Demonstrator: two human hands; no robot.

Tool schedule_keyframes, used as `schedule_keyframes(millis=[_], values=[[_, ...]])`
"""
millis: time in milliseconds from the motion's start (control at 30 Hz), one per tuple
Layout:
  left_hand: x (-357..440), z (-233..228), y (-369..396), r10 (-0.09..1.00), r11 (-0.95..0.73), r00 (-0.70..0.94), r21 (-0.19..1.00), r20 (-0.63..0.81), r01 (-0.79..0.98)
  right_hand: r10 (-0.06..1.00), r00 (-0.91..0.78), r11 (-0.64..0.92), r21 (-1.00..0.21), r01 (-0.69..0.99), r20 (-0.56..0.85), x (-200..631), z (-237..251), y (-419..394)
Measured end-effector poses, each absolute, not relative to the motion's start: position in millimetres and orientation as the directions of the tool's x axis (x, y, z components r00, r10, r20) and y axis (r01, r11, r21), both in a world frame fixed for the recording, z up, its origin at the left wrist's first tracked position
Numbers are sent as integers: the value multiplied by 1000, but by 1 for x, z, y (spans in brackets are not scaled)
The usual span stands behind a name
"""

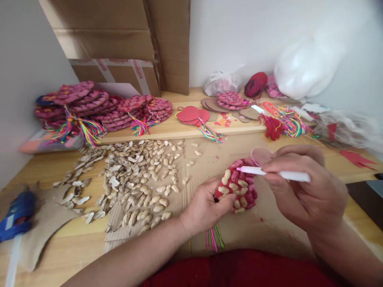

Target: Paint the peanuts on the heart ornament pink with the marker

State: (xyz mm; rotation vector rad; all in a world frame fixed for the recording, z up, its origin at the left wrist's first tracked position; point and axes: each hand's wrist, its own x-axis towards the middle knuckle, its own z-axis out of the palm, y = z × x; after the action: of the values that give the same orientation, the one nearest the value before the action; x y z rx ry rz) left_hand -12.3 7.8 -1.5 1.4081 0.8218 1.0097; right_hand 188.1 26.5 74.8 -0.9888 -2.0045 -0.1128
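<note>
My left hand (206, 203) grips the lower left edge of a red disc (231, 185) covered with peanuts, thumb on top. Some peanuts on it are painted pink, along the top and right side; others are still their natural tan. Pink and green tassel strings (214, 237) hang below the disc. In my right hand (302, 187) is a white marker (287, 175), pinched between thumb and fingers. Its pink tip is at a peanut near the disc's upper part; whether it touches I cannot tell. Behind my right fingers a small round pinkish dish (259, 155) is partly hidden.
Loose peanuts and shells (143, 175) spread over cardboard (200, 151) at left. On the raised shelf stand stacks of pink peanut discs (74, 103), red discs (191, 115), coloured tassels (291, 121) and dark red yarn (255, 84). A blue tape dispenser (17, 215) lies far left.
</note>
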Motion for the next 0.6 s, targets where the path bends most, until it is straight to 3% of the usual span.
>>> schedule_keyframes(millis=[133, 600], values=[[-12, -1, 7, 919, -90, 379, 993, 112, -74, 652, -252, 670, -388, 633, 715, 190, 75, 26], [-16, -4, 7, 909, -32, 415, 999, 47, -43, 709, -212, 644, -494, 584, 673, 194, 75, 29]])
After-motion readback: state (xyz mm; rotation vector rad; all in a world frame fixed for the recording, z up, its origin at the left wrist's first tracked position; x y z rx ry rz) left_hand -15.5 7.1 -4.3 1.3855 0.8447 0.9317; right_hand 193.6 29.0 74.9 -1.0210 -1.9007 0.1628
